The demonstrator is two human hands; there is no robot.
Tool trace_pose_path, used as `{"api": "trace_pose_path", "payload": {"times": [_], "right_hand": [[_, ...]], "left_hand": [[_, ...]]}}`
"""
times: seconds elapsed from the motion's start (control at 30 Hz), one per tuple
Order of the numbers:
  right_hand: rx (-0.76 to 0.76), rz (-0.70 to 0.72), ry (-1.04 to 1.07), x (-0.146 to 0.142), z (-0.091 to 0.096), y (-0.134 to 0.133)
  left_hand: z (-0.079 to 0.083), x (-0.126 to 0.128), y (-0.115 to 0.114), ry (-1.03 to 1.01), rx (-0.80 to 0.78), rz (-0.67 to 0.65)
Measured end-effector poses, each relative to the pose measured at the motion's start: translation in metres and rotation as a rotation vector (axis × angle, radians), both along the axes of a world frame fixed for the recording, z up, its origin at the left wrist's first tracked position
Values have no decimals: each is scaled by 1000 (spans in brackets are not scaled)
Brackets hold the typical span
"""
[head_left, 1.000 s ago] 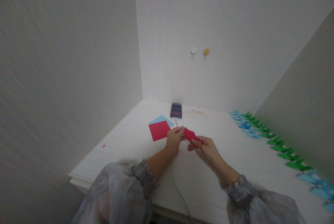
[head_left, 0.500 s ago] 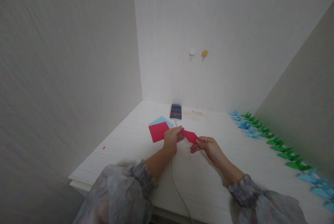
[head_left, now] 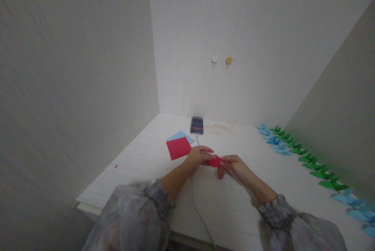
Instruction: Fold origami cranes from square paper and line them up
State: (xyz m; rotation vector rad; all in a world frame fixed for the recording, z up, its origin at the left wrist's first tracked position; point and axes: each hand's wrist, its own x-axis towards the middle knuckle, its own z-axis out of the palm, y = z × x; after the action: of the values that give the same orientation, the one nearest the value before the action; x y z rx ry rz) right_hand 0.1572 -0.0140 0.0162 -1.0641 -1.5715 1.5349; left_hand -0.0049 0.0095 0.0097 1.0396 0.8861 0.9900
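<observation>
A small folded red paper [head_left: 215,161] lies low over the white table [head_left: 240,204], held between both my hands. My left hand [head_left: 197,156] pinches its left end with the fingers laid over it. My right hand [head_left: 233,166] pinches its right end, fingers curled. Just behind my left hand a flat red paper square [head_left: 178,148] rests on a light blue sheet [head_left: 179,135].
A phone [head_left: 197,125] leans against the back wall, its grey cable [head_left: 199,212] running toward me off the table's front edge. Green and blue folded paper figures [head_left: 295,151] line the right wall. Two hooks [head_left: 221,61] stick on the back wall. A tiny red scrap [head_left: 116,166] lies at left.
Both hands have come down toward the table with the folded red paper, which now lies flatter and lower than before.
</observation>
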Motion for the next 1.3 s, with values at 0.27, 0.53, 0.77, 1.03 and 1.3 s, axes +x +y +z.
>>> {"api": "trace_pose_path", "payload": {"times": [0.27, 0.53, 0.77, 1.03, 1.3], "right_hand": [[498, -149, -96, -4, -3, 2], [552, -183, -93, -4, -11, 5], [519, -173, -101, -2, -8, 4], [661, -176, -169, -3, 3, -1], [646, -191, -166, -3, -1, 0]], "left_hand": [[-6, 3, 3, -151, 26, 120], [-5, 1, 1, -178, 25, -1], [-6, 1, 2, -154, 81, 1], [-2, 1, 1, -176, 15, -14], [-3, 0, 1, -189, 17, -8]]}}
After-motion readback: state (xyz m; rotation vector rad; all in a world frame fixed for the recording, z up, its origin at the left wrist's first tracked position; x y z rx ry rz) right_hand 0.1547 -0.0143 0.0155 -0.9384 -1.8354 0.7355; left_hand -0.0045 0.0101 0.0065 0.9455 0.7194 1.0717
